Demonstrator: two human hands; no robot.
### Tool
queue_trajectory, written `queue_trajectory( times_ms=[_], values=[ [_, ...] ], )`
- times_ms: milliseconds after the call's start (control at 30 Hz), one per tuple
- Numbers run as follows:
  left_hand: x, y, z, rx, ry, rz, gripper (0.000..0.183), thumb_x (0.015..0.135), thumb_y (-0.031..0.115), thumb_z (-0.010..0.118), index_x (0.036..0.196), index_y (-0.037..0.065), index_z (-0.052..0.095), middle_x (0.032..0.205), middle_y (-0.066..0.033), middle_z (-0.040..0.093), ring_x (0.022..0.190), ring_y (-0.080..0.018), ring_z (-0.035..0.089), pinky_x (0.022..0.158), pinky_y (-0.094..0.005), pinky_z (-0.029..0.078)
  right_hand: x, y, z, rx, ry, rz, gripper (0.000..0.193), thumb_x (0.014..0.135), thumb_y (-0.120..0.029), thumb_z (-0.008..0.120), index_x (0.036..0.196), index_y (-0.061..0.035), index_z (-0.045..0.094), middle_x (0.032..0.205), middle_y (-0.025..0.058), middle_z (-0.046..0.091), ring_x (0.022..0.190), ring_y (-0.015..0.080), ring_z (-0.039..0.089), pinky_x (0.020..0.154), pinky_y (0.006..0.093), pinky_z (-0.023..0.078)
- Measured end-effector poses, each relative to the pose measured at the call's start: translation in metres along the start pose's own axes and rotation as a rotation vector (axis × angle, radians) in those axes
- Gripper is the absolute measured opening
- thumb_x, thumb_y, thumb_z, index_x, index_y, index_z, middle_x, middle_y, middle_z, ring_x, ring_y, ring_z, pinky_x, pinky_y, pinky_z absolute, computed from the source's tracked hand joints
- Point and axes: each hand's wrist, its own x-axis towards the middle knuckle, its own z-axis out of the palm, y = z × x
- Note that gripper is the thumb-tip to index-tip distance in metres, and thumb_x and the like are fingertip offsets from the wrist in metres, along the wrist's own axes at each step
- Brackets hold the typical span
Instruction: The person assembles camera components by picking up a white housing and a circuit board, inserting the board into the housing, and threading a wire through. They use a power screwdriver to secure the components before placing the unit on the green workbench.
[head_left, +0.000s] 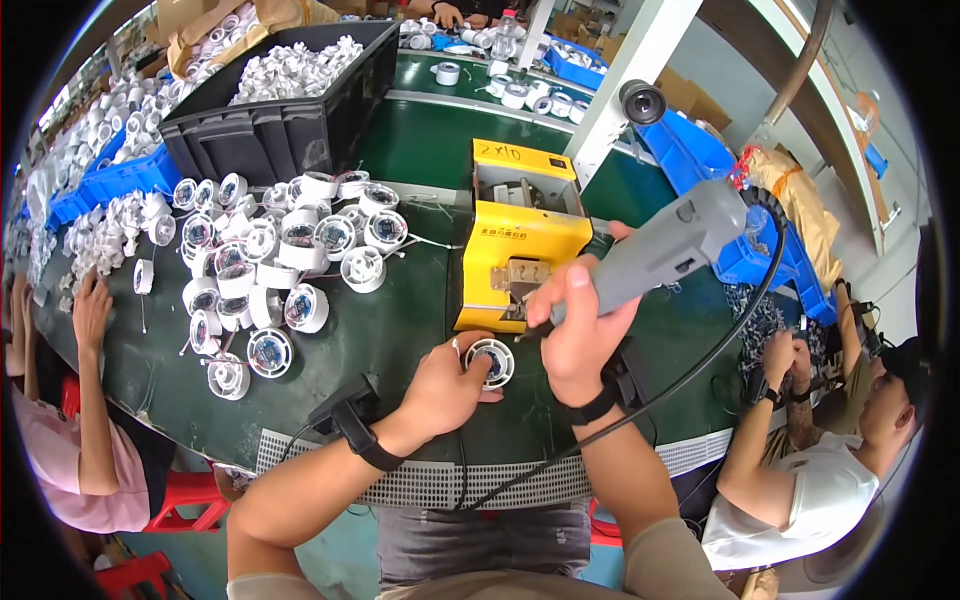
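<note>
My left hand (445,385) is closed on a round white plastic housing (500,362), its thumb over the rim. Inside the housing a dark circuit board shows. Wrapped round a grey electric screwdriver (660,245), my right hand (585,335) tilts the tool so its dark tip points down toward the yellow machine's lower front, just above and right of the housing. That yellow machine (525,240), a screw feeder by its look, stands directly beyond both hands. To the left lies a heap of similar white housings (300,235), several with circuit boards and thin wires.
A black crate (270,125) of small white parts stands at the far left. Behind runs a green conveyor (430,110) carrying white rings. The screwdriver's black cable (690,370) crosses my right forearm. Co-workers sit at left and right; blue bins (745,260) stand right.
</note>
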Motion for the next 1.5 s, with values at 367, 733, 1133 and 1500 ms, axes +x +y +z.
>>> queue_trajectory(
  times_ms=[367, 733, 1133, 1500],
  values=[
    [-0.002, -0.003, 0.003, -0.006, 0.040, 0.072, 0.027, 0.094, 0.009, 0.048, 0.114, -0.008, 0.054, 0.095, -0.0160, 0.065, 0.077, -0.0236, 0.070, 0.066, -0.0288, 0.058, -0.032, 0.002, 0.000, 0.023, -0.094, 0.083, 0.051, 0.090, -0.014, 0.050, 0.132, 0.0008, 0.024, 0.064, 0.0067, 0.048, 0.047, 0.0136, 0.049, 0.047, 0.0270, 0.044],
    [-0.008, 0.017, 0.006, 0.167, 0.061, 0.073, 0.029, 0.093, 0.009, 0.048, 0.115, -0.009, 0.055, 0.099, -0.0180, 0.065, 0.078, -0.0248, 0.070, 0.066, -0.0290, 0.058, -0.038, 0.012, -0.008, 0.052, -0.181, 0.063, 0.047, 0.089, -0.009, 0.053, 0.127, 0.0007, 0.027, 0.067, 0.0079, 0.049, 0.048, 0.0129, 0.048, 0.047, 0.0268, 0.044],
    [-0.029, 0.056, -0.078, 1.155, 0.738, 0.434, 0.044, 0.079, 0.016, 0.063, 0.122, 0.006, 0.054, 0.112, -0.0260, 0.059, 0.090, -0.0401, 0.062, 0.077, -0.0461, 0.050, 0.020, 0.003, -0.078, -0.322, -0.006, -0.043, 0.029, 0.097, -0.025, 0.050, 0.105, 0.0023, 0.057, 0.101, 0.0082, 0.060, 0.097, 0.0176, 0.055, 0.088, 0.0319, 0.044],
    [-0.039, 0.078, -0.063, 0.875, -0.185, 0.036, 0.021, 0.083, 0.018, 0.068, 0.090, -0.001, 0.068, 0.084, -0.0095, 0.069, 0.072, -0.0126, 0.063, 0.060, -0.0256, 0.049, 0.028, 0.016, -0.203, -1.254, -0.017, -0.030, 0.053, 0.067, -0.014, 0.079, 0.114, -0.0007, 0.058, 0.110, 0.0190, 0.063, 0.102, 0.0338, 0.061, 0.089, 0.0382, 0.048]
  ],
)
